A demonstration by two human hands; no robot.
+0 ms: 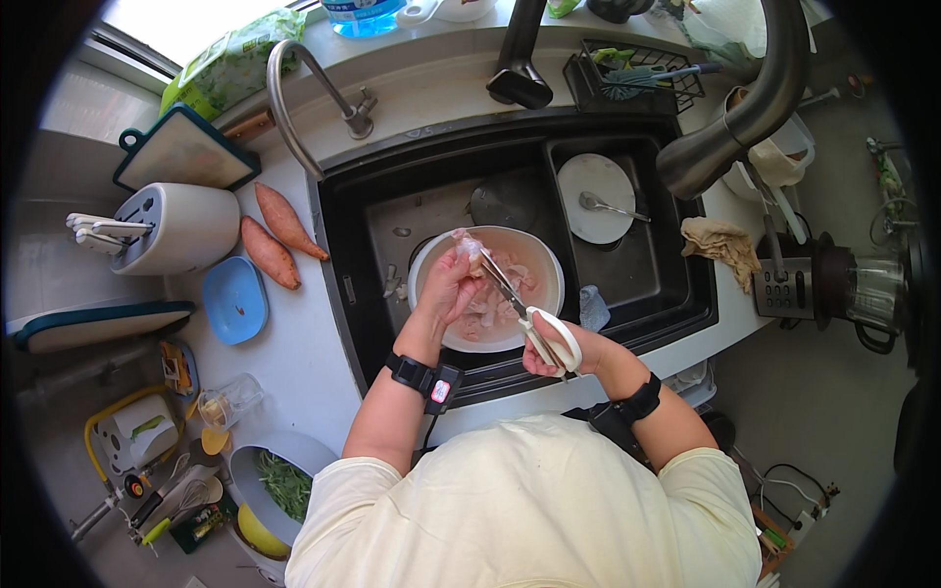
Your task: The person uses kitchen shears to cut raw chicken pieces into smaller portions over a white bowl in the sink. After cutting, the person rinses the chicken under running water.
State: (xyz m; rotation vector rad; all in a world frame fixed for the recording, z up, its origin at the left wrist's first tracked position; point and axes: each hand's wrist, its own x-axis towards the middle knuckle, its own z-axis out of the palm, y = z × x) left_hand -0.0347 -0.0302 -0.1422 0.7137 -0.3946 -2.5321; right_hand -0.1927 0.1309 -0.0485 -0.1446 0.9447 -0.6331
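Note:
My left hand (450, 285) grips a piece of raw meat (470, 246), pale pink and likely poultry, above a white bowl (560, 283). In my right hand (562, 342) is a pair of kitchen scissors (507, 290) with white handles. Their blades point up and left, and the tips touch the piece of meat; whether they are closed on it I cannot tell. Cloudy pinkish water and several more raw meat pieces (478, 305) fill the bowl. It stands in the larger basin of a black double sink (397, 191).
A white plate (581, 173) with a metal spoon (614, 207) lies in the smaller basin. Left of the sink are two sweet potatoes (270, 253), a blue dish (234, 301) and a knife block (184, 228). A curved metal faucet (283, 110) and a dark tap (706, 154) reach over the sink.

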